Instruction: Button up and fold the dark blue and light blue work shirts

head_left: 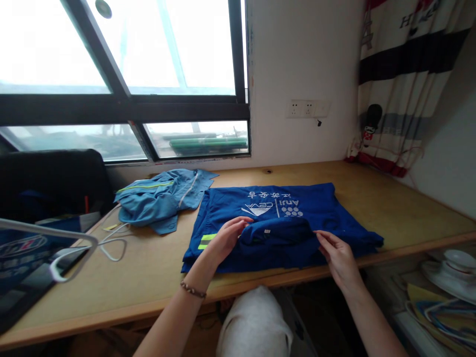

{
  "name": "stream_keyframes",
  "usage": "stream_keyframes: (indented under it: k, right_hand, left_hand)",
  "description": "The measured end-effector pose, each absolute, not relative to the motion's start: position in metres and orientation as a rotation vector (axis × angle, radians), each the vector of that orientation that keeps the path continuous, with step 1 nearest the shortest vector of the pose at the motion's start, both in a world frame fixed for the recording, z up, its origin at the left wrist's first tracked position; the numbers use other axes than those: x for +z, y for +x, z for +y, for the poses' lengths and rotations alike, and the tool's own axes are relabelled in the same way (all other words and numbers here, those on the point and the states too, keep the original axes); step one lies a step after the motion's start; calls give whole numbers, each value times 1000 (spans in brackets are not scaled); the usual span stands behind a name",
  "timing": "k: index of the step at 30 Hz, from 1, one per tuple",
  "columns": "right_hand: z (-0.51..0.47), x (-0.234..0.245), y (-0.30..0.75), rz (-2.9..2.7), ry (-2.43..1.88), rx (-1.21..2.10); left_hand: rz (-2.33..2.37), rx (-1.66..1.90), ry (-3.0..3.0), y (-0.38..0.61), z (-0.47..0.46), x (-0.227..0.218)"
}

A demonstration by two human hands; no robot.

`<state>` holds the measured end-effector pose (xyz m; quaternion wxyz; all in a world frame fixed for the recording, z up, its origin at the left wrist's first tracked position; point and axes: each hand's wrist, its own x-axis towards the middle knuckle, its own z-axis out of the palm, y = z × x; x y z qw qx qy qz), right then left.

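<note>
A dark blue work shirt point(230, 201) lies spread on the wooden desk, its white printed logo and lettering upside down to me. A yellow-and-grey reflective strip shows at its left side. The collar end is towards me, near the front edge of the desk. My left hand point(229, 238), with a beaded bracelet on the wrist, pinches the left end of the collar. At the collar's right end, my right hand point(334, 253) holds the cloth between thumb and fingers. Whether other garments lie under this shirt, I cannot tell.
A crumpled light blue shirt point(148, 202) lies at the back left of the desk point(145, 277). White cable point(115, 243) and a dark bag point(26, 258) are further left. Wall sockets point(307, 108) and a curtain point(394, 84) are behind. A white cup point(459, 260) stands low at right.
</note>
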<state>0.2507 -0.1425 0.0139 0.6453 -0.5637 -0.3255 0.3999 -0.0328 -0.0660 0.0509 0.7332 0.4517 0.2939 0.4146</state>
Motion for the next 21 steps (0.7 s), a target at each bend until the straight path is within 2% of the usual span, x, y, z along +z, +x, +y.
stream_keyframes:
  k: [7, 11, 15, 18, 21]
  right_hand:
    - [-138, 15, 257, -592, -1239, 927]
    - [-134, 20, 257, -578, -1153, 1143]
    - [-130, 26, 257, -509, -1047, 1299]
    - [-129, 26, 257, -505, -975, 1275]
    - [-130, 18, 257, -649, -1103, 1202]
  left_hand:
    - [650, 1047, 888, -29, -58, 45]
    - [709, 1121, 775, -32, -51, 40]
    - [832, 998, 712, -36, -45, 31]
    - [888, 977, 719, -36, -43, 26]
    - [1051, 1049, 853, -33, -43, 29]
